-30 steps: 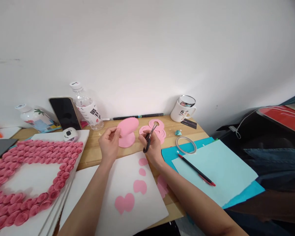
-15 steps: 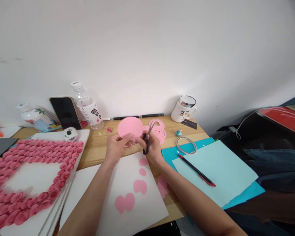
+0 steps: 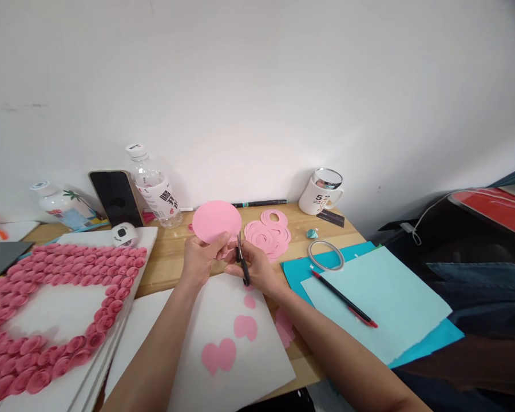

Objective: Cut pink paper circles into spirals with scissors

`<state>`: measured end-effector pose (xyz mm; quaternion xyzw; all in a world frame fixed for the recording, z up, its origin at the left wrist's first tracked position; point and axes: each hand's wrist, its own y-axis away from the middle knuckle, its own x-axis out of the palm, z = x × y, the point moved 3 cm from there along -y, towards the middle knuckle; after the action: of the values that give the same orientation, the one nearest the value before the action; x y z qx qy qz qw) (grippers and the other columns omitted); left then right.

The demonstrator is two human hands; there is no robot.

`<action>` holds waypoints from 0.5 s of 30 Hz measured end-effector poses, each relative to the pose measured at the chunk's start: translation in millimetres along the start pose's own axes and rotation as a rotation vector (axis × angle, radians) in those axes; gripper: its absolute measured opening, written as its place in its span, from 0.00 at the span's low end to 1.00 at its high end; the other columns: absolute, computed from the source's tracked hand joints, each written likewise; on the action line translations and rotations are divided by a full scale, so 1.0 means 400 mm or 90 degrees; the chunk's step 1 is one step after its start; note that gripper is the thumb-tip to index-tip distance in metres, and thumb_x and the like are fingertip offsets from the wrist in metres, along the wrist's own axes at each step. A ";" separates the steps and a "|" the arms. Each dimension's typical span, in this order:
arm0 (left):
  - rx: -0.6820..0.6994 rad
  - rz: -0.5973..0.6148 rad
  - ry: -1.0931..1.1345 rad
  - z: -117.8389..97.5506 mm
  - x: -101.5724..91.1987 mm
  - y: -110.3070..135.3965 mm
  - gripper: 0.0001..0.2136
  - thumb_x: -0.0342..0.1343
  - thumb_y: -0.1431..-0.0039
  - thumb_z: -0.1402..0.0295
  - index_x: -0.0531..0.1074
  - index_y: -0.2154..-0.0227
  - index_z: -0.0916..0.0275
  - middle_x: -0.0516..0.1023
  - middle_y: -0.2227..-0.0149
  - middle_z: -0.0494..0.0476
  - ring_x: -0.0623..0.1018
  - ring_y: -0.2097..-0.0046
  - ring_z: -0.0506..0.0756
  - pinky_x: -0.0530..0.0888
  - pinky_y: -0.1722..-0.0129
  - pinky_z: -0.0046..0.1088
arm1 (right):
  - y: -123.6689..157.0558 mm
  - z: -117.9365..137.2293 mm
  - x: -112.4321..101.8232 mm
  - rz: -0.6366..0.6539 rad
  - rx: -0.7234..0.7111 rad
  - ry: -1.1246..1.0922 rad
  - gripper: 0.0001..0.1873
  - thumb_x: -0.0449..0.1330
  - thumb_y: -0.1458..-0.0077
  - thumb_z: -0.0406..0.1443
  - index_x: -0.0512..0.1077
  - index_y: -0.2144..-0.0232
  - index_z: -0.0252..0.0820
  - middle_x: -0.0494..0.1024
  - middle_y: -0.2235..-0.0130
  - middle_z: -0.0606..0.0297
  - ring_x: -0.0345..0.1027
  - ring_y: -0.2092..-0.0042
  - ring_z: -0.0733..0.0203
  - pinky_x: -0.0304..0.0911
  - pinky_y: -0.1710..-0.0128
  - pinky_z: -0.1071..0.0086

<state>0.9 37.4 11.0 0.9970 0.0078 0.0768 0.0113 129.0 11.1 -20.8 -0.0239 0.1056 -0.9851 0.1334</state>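
My left hand (image 3: 201, 257) pinches the lower edge of a pink paper circle (image 3: 217, 220), held up above the table. Close beside it, my right hand (image 3: 253, 266) is closed round a pair of black-handled scissors (image 3: 242, 258); the blades point up near the circle's right edge. Whether the blades touch the paper I cannot tell. Behind the right hand lies a pile of pink paper spirals (image 3: 268, 234). Several small pink cut pieces (image 3: 245, 327) rest on the white board (image 3: 240, 377) under my wrists.
At left, a white board carries rows of pink paper roses (image 3: 38, 355). A phone (image 3: 117, 197), a water bottle (image 3: 157, 191) and a mug (image 3: 321, 191) stand along the wall. Right of my arm lie a tape roll (image 3: 325, 255), a pen (image 3: 343, 298) and light blue paper (image 3: 386, 303).
Both hands have shifted slightly left with the paper circle and the scissors. The scissors have turned more upright, and more of the spiral pile shows.
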 end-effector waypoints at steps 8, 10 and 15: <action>-0.011 0.008 -0.026 -0.004 0.006 0.005 0.12 0.62 0.58 0.67 0.67 0.87 0.66 0.63 0.87 0.47 0.62 0.82 0.45 0.59 0.83 0.23 | -0.004 0.006 -0.004 -0.015 -0.009 -0.012 0.23 0.69 0.60 0.45 0.68 0.63 0.40 0.70 0.71 0.66 0.63 0.69 0.63 0.60 0.68 0.69; -0.015 0.011 -0.021 -0.002 0.007 0.005 0.12 0.62 0.58 0.67 0.67 0.87 0.66 0.64 0.87 0.48 0.63 0.82 0.45 0.59 0.83 0.23 | -0.004 0.004 -0.004 -0.020 -0.004 -0.025 0.23 0.69 0.60 0.44 0.68 0.64 0.40 0.68 0.72 0.68 0.62 0.70 0.64 0.59 0.69 0.70; -0.007 0.026 0.008 0.003 0.007 0.004 0.12 0.63 0.58 0.68 0.67 0.87 0.66 0.65 0.86 0.49 0.63 0.82 0.46 0.60 0.82 0.24 | -0.001 -0.001 -0.002 -0.025 0.002 -0.044 0.21 0.69 0.60 0.43 0.68 0.66 0.40 0.67 0.73 0.69 0.60 0.72 0.66 0.57 0.71 0.72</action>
<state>3.9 36.0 10.4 0.9963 -0.0129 0.0836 0.0152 129.6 11.9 -21.2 -0.0601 0.0988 -0.9863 0.1174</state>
